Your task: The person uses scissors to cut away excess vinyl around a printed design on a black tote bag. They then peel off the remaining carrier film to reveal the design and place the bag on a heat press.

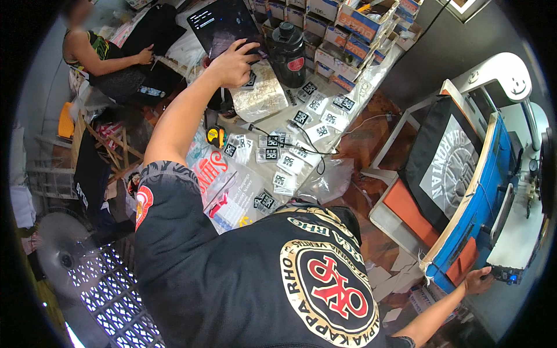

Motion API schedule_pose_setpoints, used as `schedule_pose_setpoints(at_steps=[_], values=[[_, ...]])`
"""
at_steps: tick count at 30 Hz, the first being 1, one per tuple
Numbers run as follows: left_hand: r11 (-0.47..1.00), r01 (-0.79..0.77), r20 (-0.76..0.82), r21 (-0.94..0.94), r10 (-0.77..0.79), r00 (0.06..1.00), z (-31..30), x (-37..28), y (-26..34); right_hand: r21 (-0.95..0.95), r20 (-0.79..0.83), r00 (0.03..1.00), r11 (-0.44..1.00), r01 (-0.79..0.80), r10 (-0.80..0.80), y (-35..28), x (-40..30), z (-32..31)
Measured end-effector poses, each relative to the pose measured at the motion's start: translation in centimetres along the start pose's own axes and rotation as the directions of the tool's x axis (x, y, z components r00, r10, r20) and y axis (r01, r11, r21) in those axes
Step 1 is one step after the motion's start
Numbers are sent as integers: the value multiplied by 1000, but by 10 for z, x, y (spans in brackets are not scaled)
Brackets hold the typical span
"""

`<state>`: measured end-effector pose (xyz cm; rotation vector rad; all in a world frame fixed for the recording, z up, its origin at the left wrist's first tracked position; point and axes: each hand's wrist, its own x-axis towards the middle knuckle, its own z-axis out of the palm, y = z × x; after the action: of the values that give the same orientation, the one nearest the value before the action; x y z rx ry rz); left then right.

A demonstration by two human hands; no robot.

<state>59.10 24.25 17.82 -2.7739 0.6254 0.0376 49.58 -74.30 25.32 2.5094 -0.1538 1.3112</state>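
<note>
My left hand (237, 63) reaches across a dark-screened tablet or laptop (222, 30), fingers spread over its lower right part. Beneath the palm, a small printed label (249, 80) shows at the end of a pale, worn block (261, 93). At the lower right, my right hand (478, 280) has its fingers at the edge of a black control box (507, 275) with a blue light, on a white and blue machine (513, 235); whether it grips the box I cannot tell. Small black-and-white printed labels (289, 163) lie in loose piles on the table before me.
A black jug (288, 54) stands beside the block, near stacked cardboard boxes (339, 56). A tape measure (215, 136), cables (309, 139) and plastic bags (328, 180) lie about. A black printed fabric (444, 165) is at the machine. Another person (102, 56) sits upper left; a fan (65, 261) is lower left.
</note>
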Motion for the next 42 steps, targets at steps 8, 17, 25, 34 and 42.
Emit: schedule_pose_setpoints(at_steps=[8,17,25,34,42], values=[[1000,-6,94,9,5,996,-4,14,3,164,-15,999,986,-40,43,45,-14,20],[991,133,-159,8,-130,979,-10,-6,14,142,-45,999,990,8,-1,77,-24,29],[921,210,-666,-328,-383,640,-25,4,86,54,154,983,993,-105,96,151,-38,34],[413,-145,-370,-899,-540,756,-63,62,352,5,190,954,972,-236,231,137,-11,-1],[163,-4,-82,-987,-474,876,-73,123,409,-102,246,876,910,-402,415,172,-16,-1]])
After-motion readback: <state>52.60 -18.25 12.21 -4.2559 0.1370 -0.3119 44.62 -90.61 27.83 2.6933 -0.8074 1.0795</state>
